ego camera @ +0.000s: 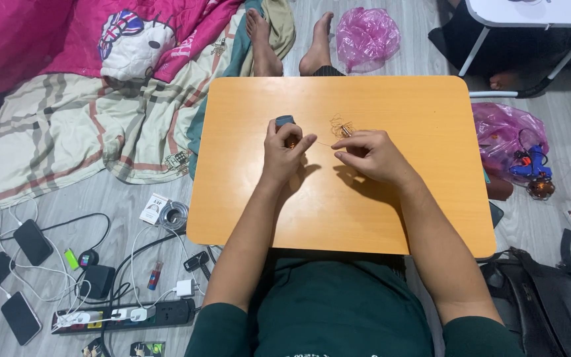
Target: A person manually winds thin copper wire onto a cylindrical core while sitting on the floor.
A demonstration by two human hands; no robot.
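A small grey-capped spool (285, 123) is pinched in the closed left hand (284, 153), above the orange table (391, 211). A fine wire (325, 143), barely visible, is stretched rightward to the right hand (369, 155), whose fingers are closed on what seems a small metal piece (345, 131) with tangled wire (338, 121) just beyond.

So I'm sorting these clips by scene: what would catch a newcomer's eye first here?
The orange table fills the middle, and over it the left hand pinches a small blue-capped object while the right hand draws a fine wire. At upper left lies a bright pink blanket; at lower left, phones and a power strip among tangled cables.
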